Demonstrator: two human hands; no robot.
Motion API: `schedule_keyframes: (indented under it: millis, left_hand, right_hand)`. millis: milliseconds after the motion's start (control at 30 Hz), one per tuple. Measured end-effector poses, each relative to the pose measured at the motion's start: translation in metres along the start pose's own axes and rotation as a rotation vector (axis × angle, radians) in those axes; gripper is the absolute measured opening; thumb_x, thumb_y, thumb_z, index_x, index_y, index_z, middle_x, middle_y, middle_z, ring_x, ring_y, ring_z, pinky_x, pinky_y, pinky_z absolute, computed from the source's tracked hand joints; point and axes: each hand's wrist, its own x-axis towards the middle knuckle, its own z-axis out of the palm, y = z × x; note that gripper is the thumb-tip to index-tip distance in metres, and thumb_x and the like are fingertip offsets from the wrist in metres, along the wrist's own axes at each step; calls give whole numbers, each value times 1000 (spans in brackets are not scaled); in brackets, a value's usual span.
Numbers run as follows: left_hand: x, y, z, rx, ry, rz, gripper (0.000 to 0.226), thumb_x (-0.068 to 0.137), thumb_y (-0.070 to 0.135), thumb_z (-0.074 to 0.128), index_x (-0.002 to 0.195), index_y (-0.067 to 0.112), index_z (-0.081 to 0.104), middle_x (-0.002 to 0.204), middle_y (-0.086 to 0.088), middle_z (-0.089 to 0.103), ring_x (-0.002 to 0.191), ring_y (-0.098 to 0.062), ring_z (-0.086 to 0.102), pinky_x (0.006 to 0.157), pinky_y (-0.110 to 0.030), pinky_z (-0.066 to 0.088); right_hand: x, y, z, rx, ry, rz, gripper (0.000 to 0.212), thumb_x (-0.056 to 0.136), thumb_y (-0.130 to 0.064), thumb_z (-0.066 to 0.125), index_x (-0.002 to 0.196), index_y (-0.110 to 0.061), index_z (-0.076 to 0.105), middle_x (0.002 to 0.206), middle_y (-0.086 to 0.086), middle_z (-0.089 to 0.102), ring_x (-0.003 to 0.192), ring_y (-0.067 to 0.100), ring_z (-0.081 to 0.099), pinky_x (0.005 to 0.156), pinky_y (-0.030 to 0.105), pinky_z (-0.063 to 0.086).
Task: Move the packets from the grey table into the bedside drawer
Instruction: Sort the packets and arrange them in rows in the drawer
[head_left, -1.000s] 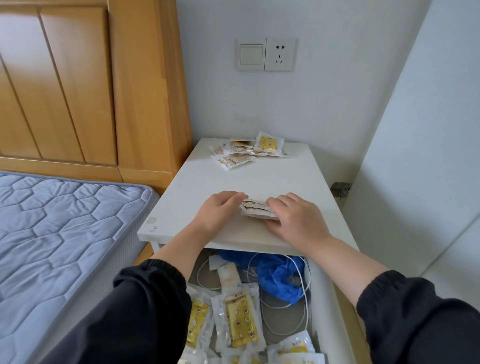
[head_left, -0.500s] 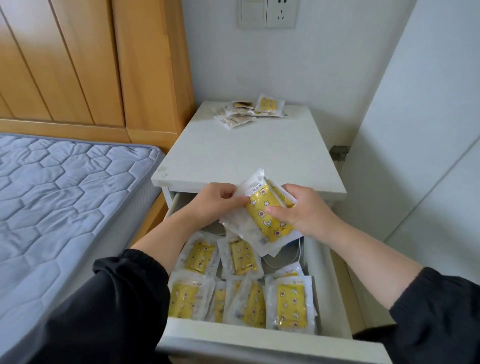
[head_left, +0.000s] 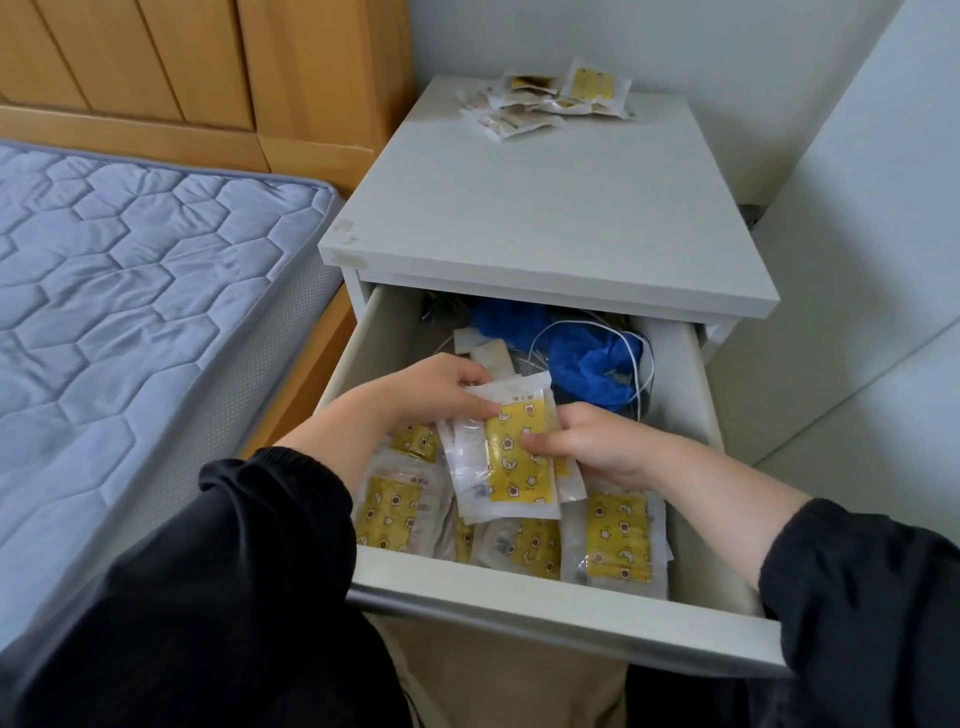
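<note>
A small stack of clear packets (head_left: 511, 457) with yellow star-printed inserts is held inside the open bedside drawer (head_left: 545, 608), just above similar packets (head_left: 618, 540) lying flat at its front. A heap of packets (head_left: 540, 101) lies at the bench's (head_left: 545, 208) far edge.

Soft, even daylight from a source out of view leaves the grey table top (head_left: 545, 208) pale and flat, without hard shadows or glare, while its overhang throws dim shade over the back of the open drawer (head_left: 571, 603). The wide lens bows the mattress (head_left: 130, 286) edge and wall lines near the borders, and the black sleeves (head_left: 234, 597) sink into featureless dark. The left hand (head_left: 436, 387), right hand (head_left: 597, 441) and the bunch of packets (head_left: 511, 457) they hold look slightly smeared, and the far packets (head_left: 545, 104) on the table are soft.
</note>
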Motion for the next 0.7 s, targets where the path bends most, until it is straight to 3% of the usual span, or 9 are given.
schedule_keyframes:
  millis: [100, 200, 333, 433, 567, 700]
  left_hand:
    - [4, -3, 0, 76, 39, 15, 12, 87, 21, 68, 99, 19, 66, 99, -3, 68, 91, -19, 66, 82, -34, 55]
    - [9, -3, -1, 80, 156, 19, 32, 82, 22, 74, 112, 18, 66, 109, 1, 64, 97, -15, 61, 85, -29, 51]
    - [10, -2, -3, -317, 373, -119, 66, 76, 24, 80, 134, 18, 48, 116, -2, 58, 104, -22, 61, 85, -35, 53]
    - [7, 0, -6, -519, 259, -238, 42, 82, 22, 75, 118, 12, 55, 100, -7, 71, 85, -21, 70, 70, -34, 59]
    - [7, 0, -2, -268, 186, -181, 20, 84, 22, 73, 98, 9, 69, 93, -5, 74, 83, -18, 72, 74, -33, 60]
    - [5, 0, 2, -169, 131, -155, 23, 86, 16, 70, 107, 7, 69, 99, -7, 73, 87, -20, 71, 81, -37, 59]
  right_hand:
    - [10, 0, 10, 204, 7, 53, 21, 93, -6, 55, 113, -6, 59, 116, 13, 66, 109, 28, 63, 99, 43, 48]
    - [17, 0, 18, 419, -5, 82, 19, 95, 1, 48, 110, -7, 58, 110, 13, 66, 111, 32, 60, 94, 46, 47]
    - [21, -1, 18, 632, 29, 64, 21, 97, 2, 40, 108, -5, 57, 104, 14, 66, 96, 29, 64, 81, 43, 51]
    - [21, -2, 13, 672, 49, 54, 22, 98, 0, 40, 113, -6, 55, 106, 13, 67, 94, 28, 65, 77, 43, 52]
    - [21, 0, 13, 607, 24, 47, 21, 97, 1, 43, 110, -8, 57, 109, 14, 66, 100, 29, 64, 87, 45, 51]
    - [19, 2, 22, 578, -58, 83, 20, 99, -3, 40, 107, -10, 57, 109, 13, 66, 108, 32, 60, 97, 47, 45]
